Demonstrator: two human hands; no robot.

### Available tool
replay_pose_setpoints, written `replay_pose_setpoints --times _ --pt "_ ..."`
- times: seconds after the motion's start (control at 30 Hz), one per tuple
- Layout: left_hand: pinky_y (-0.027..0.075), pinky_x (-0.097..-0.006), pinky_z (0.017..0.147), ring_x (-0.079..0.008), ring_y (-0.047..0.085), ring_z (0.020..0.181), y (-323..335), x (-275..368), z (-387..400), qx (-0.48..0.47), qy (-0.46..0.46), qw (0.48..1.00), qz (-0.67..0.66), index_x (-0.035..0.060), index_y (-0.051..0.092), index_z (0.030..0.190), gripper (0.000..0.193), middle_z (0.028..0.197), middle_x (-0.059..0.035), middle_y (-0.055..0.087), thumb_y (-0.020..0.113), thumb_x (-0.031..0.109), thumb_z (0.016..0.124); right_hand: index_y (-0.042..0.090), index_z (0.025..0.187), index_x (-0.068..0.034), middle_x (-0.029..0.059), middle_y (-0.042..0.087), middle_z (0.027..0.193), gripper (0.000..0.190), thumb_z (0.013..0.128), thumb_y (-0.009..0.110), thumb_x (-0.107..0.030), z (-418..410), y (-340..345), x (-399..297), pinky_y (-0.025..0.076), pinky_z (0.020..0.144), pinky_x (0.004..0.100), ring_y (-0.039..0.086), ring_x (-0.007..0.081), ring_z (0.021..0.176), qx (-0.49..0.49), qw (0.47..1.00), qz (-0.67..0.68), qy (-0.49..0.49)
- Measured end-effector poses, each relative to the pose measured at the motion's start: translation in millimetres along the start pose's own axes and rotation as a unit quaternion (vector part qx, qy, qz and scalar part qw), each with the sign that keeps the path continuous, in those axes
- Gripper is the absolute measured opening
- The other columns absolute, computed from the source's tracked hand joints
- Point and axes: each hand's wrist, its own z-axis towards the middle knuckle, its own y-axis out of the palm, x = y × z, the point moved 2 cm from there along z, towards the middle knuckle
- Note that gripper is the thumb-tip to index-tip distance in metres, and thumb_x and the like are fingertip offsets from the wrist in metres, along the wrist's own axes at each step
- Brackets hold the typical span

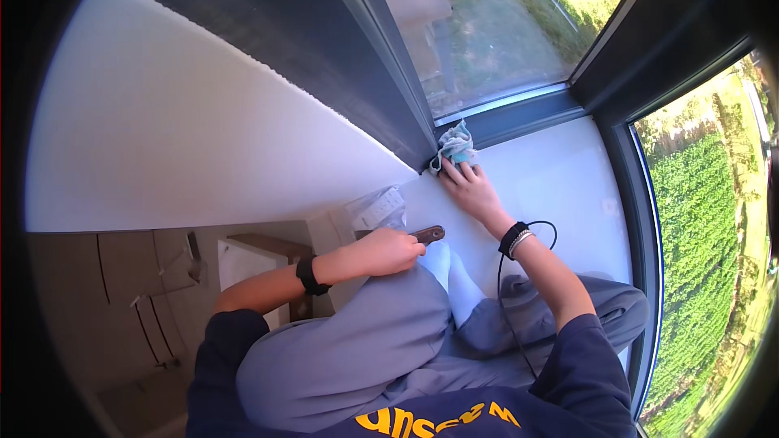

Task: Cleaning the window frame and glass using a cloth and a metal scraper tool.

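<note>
My right hand (471, 191) presses a crumpled, light blue-grey cloth (456, 143) into the lower corner of the dark window frame (523, 118), where it meets the white sill. My left hand (389, 250) rests over my bent knee, closed around the brown handle of a tool (429, 235). Part of its blade shows on the far side of the hand, but the tool's exact kind is hard to tell. Just beyond the left hand lies a clear plastic bag (377, 207) with white pieces inside.
I sit cross-legged on the white sill (548, 170), with a thin black cable (500, 280) running beside my right arm. A white wall panel (182, 115) stands at left. Below it, a lower floor area holds a wood-edged white piece (261, 261). Window glass is ahead and at right.
</note>
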Motion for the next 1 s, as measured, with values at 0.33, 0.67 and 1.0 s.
replay_pose_setpoints --times 0.33,0.67,1.0 --pt "0.049 -0.0390 0.066 -0.0292 0.061 0.074 -16.1 0.0 22.0 0.031 -0.034 0.999 0.004 0.0078 0.063 0.092 0.014 0.081 -0.0111 0.063 0.054 0.013 0.082 0.059 0.109 -0.009 0.0109 0.046 0.129 0.034 0.075 0.056 -0.010 -55.2 -38.2 104.0 0.047 0.083 0.0402 0.047 0.0338 0.110 0.027 0.944 0.097 0.314" --pt "0.050 -0.0387 0.066 -0.0287 0.062 0.074 -20.3 9.0 54.5 0.005 0.001 0.999 0.035 0.0075 0.063 0.090 0.014 0.079 -0.0112 0.063 0.053 0.012 0.081 0.055 0.111 0.001 0.0091 0.061 0.094 0.027 0.090 0.045 -0.013 -87.2 -165.1 232.3 0.045 0.079 0.0282 0.058 0.0152 0.086 0.470 0.677 0.310 0.475" --pt "0.049 -0.0403 0.063 -0.0293 0.062 0.071 -15.5 2.7 45.8 0.016 -0.021 1.000 0.013 0.0080 0.062 0.089 0.014 0.076 -0.0110 0.063 0.050 0.011 0.081 0.047 0.130 -0.007 0.0181 0.032 0.141 0.056 0.075 0.058 -0.007 108.7 -335.6 230.1 0.028 0.104 0.0449 0.033 0.0383 0.125 0.465 0.877 0.075 0.096"
